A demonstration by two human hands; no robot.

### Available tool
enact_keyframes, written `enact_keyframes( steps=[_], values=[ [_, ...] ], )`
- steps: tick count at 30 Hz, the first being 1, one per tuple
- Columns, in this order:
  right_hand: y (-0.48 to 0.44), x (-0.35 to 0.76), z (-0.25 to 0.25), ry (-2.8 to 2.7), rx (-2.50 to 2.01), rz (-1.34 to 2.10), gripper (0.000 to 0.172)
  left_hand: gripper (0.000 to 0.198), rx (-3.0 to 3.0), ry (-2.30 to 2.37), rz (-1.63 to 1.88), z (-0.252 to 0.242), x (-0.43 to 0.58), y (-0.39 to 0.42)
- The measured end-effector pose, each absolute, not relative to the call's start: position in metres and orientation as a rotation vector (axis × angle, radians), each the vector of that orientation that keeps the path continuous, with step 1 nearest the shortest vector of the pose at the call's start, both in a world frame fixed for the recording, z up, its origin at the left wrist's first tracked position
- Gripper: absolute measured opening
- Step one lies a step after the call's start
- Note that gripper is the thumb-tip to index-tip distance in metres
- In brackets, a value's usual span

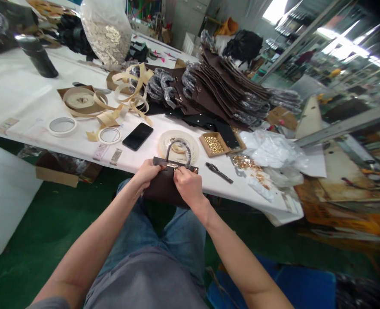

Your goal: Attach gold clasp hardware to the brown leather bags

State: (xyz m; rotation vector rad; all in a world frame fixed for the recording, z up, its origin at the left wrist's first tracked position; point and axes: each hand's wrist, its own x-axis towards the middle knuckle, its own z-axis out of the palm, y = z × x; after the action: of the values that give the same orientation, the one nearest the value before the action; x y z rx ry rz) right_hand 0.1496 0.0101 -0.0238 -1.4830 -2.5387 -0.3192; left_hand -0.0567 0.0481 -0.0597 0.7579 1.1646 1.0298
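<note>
**A:** Entry one, left hand?

**B:** Left hand (pixel 149 171): the forearm reaches forward over the lap with the wrist straight. The fingers are closed on the left top edge of the brown bag piece (pixel 162 191).

**A:** Right hand?

**B:** Right hand (pixel 187 183): the wrist bends inward and the knuckles face up. The fingers are pinched shut on the same top edge at a small metal fitting (pixel 172 165), just beside the left hand.

**A:** Location of the bag piece?

**B:** At the near edge of the bench (pixel 22 98), with its lower part hanging toward the knees. Its handle (pixel 178 140), wrapped in clear film, stands up above both hands.

**A:** Adjacent items?

**B:** A phone (pixel 137 136) lies beyond the hands to the left. A flat tape roll (pixel 193 148) lies behind the handle. A box of gold studs (pixel 214 144) and a black tool (pixel 218 172) lie to the right. A stack of brown pieces (pixel 222 86) sits further back.
</note>
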Motion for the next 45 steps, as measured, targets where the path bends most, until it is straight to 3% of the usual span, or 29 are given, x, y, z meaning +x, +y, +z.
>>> enact_keyframes(
  steps=[9,17,28,36,41,45],
  values=[
    [-0.008,0.153,-0.029,-2.567,-1.428,-0.243,0.020,0.024,0.780,1.180,1.020,-0.059,-0.059,0.040],
    [0.003,0.186,-0.030,-2.211,-1.254,0.159,0.022,0.030,0.752,1.170,1.018,-0.053,-0.058,0.043],
    [0.002,0.177,-0.035,-2.327,-1.249,0.086,0.016,0.023,0.837,1.219,1.052,-0.059,-0.053,0.043],
    [0.012,0.193,-0.016,-2.121,-1.304,0.429,0.008,0.018,0.848,1.196,1.061,-0.059,-0.052,0.044],
    [0.012,0.186,-0.005,-2.310,-1.299,0.368,0.042,0.021,0.825,1.206,1.031,-0.057,-0.052,0.046],
    [0.021,0.179,-0.006,-2.469,-1.180,0.294,0.032,0.020,0.828,1.172,1.034,-0.057,-0.054,0.043]
  ],
)
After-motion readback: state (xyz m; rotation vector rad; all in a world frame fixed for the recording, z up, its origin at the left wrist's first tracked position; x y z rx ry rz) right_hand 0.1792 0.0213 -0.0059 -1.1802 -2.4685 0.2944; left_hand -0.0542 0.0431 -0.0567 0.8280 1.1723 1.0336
